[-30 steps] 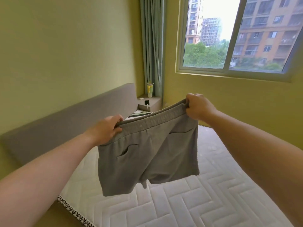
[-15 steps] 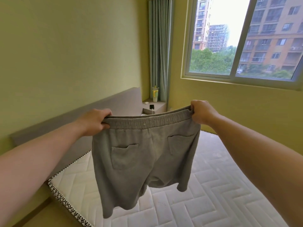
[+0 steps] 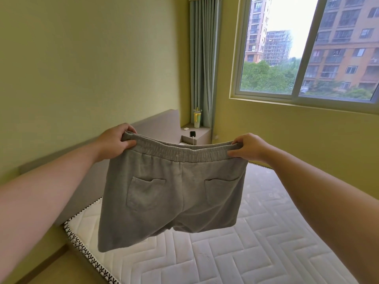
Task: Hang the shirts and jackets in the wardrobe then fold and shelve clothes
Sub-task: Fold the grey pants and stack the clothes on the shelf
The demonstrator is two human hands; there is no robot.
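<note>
Where the fingers curl over the stretchy top band, the left hand [image 3: 114, 140] grips one end of the soft grey cotton shorts [image 3: 174, 191] and the right hand [image 3: 248, 147] grips the other end. Each thumb sits on the near side of the band, and the fingers fold over the top.

The band is pulled out wide from left to right, a bit higher at the left end. The two legs hang down from it, so the leg holes point at the bed. The side with two patch pockets faces the camera.

Both arms reach forward, nearly straight, with the hands well apart.

The shorts hang in the air and touch only the hands. Under them is the white quilted mattress [image 3: 246, 253], close to its head edge and left edge. Behind that edge stands the grey padded headboard [image 3: 155, 124]. By the far corner a grey side shelf [image 3: 203, 134] holds a white and yellow cup [image 3: 197, 119] and a small black phone [image 3: 192, 133]. A long grey-green curtain [image 3: 203, 58] hangs beside the big glass window [image 3: 307, 48].
</note>
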